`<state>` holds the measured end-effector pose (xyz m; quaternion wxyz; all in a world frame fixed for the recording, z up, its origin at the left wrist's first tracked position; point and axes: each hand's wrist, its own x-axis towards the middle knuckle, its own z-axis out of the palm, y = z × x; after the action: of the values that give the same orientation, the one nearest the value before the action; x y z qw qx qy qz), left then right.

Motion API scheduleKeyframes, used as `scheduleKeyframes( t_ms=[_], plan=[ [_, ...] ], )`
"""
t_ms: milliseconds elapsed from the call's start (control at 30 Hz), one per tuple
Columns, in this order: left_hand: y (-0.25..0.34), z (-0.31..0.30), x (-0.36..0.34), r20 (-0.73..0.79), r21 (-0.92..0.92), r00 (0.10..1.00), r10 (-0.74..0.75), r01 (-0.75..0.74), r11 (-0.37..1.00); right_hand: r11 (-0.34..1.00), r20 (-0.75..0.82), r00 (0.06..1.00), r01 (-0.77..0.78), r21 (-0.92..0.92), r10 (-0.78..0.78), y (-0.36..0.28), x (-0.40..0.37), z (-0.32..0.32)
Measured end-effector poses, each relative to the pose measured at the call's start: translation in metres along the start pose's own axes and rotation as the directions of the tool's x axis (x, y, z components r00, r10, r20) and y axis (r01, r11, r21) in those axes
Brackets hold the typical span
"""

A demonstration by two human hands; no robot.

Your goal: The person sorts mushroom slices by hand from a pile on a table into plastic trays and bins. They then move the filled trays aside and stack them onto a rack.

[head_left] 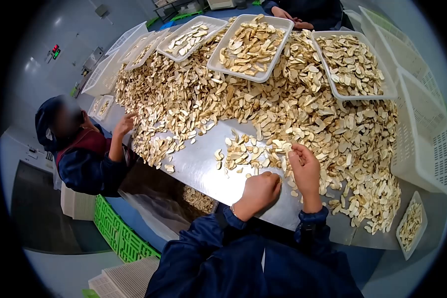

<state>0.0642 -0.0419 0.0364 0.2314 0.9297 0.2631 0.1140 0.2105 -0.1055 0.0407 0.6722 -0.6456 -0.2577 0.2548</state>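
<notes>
A large heap of pale, dried mushroom slices [193, 94] spreads across the metal table [203, 161]. My left hand [258, 193] is closed in a fist above the table's near edge, its fingers curled under, so anything inside is hidden. To its right, my right hand [305, 171] reaches to the heap's edge, thumb and forefinger pinched on a pale mushroom slice [286, 147]. A small loose group of slices [241, 151] lies on the bare metal just beyond my left hand.
White trays of slices, one at the centre [263, 74] and one at the right [382, 94], rest on the heap. A white perforated basket [417, 144] stands at the right. A co-worker [84, 159] reaches in from the left; another person's hands [293, 19] are at the far side.
</notes>
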Motion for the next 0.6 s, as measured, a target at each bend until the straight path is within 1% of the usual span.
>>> scheduleKeyframes(
  t_ms=[67, 167, 200, 267, 333, 367, 433, 467, 500, 533, 567, 600],
  plan=[
    [-0.001, -0.002, 0.000, -0.015, -0.008, 1.000, -0.012, 0.012, 1.000, 0.998, 0.016, 0.999, -0.035, -0.046, 0.036, -0.003, -0.001, -0.001],
    [0.001, -0.005, -0.001, -0.020, 0.026, 0.999, -0.043, 0.044, 0.999, 0.983, 0.028, 1.000, -0.001, -0.181, 0.006, 0.001, 0.000, 0.000],
    [0.000, -0.005, -0.001, -0.005, 0.042, 0.999, -0.038, 0.038, 0.998, 0.985, 0.014, 1.000, 0.005, -0.173, -0.002, 0.001, 0.001, 0.002],
    [-0.003, -0.006, -0.001, 0.022, 0.074, 0.999, -0.029, 0.027, 0.997, 0.966, 0.038, 0.997, 0.080, -0.246, -0.072, -0.003, 0.000, 0.002],
    [-0.006, -0.008, 0.001, 0.004, 0.038, 1.000, -0.002, 0.002, 0.999, 0.941, 0.056, 0.988, 0.153, -0.301, -0.142, -0.010, 0.000, 0.002],
    [-0.008, -0.009, 0.002, -0.006, 0.020, 1.000, 0.013, -0.013, 1.000, 0.938, 0.053, 0.986, 0.164, -0.306, -0.155, -0.010, 0.000, 0.002],
    [-0.009, -0.014, 0.002, 0.024, -0.302, 0.999, -0.037, 0.042, 0.952, 0.931, 0.042, 0.983, 0.185, -0.315, -0.182, -0.010, 0.000, 0.002],
    [-0.010, -0.017, 0.003, 0.045, -0.451, 0.998, -0.054, 0.069, 0.890, 0.946, 0.011, 0.991, 0.132, -0.296, -0.135, -0.012, -0.002, 0.004],
    [-0.014, -0.018, 0.006, 0.197, -0.730, 0.968, -0.154, 0.250, 0.637, 0.946, 0.007, 0.990, 0.140, -0.292, -0.144, -0.016, -0.004, 0.005],
    [-0.021, -0.017, 0.009, 0.371, -0.869, 0.911, -0.182, 0.409, 0.278, 0.946, 0.004, 0.988, 0.149, -0.287, -0.154, -0.019, -0.005, 0.006],
    [-0.027, -0.017, 0.013, 0.533, -0.845, 0.835, -0.134, 0.520, -0.124, 0.946, 0.002, 0.986, 0.158, -0.282, -0.164, -0.021, -0.005, 0.007],
    [-0.029, -0.020, 0.017, 0.519, -0.815, 0.853, -0.060, 0.472, -0.337, 0.929, 0.031, 0.971, 0.234, -0.285, -0.236, -0.022, -0.006, 0.008]
  ],
)
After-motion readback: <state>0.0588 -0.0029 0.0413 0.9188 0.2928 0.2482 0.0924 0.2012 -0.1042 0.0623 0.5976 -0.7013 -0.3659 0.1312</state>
